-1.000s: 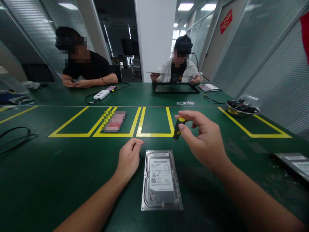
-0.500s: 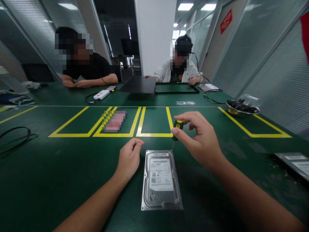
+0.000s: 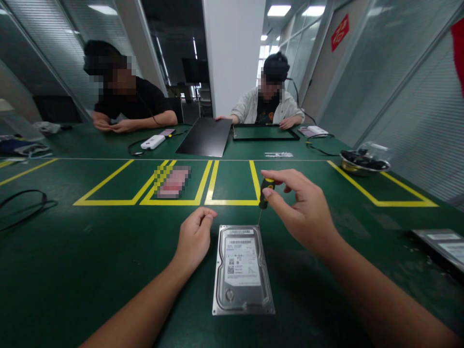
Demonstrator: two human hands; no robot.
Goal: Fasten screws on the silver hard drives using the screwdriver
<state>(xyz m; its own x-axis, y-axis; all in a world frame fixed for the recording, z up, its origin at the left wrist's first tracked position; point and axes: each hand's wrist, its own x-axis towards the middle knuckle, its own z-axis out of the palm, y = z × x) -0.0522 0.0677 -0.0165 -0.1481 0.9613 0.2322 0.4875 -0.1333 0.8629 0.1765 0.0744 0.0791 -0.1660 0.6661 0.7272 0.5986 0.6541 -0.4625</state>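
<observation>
A silver hard drive (image 3: 242,270) with a white label lies flat on the green table (image 3: 90,251) in front of me. My right hand (image 3: 302,208) grips a small screwdriver (image 3: 266,191) with a black and yellow handle, held upright with its tip at the drive's far right corner. My left hand (image 3: 194,238) rests on the table beside the drive's far left corner, its fingers curled with nothing in them.
Yellow tape boxes (image 3: 232,182) mark the table beyond the drive. A metal bowl (image 3: 364,162) of parts sits at the right, another hard drive (image 3: 444,246) at the right edge, a black cable (image 3: 21,205) at the left. Two people sit opposite with a black panel (image 3: 206,137) and frame (image 3: 265,132).
My hands and the drive have hardly moved; the fingers of my right hand shifted on the screwdriver handle. The person opposite lowered a black panel onto the table to the left of the frame.
</observation>
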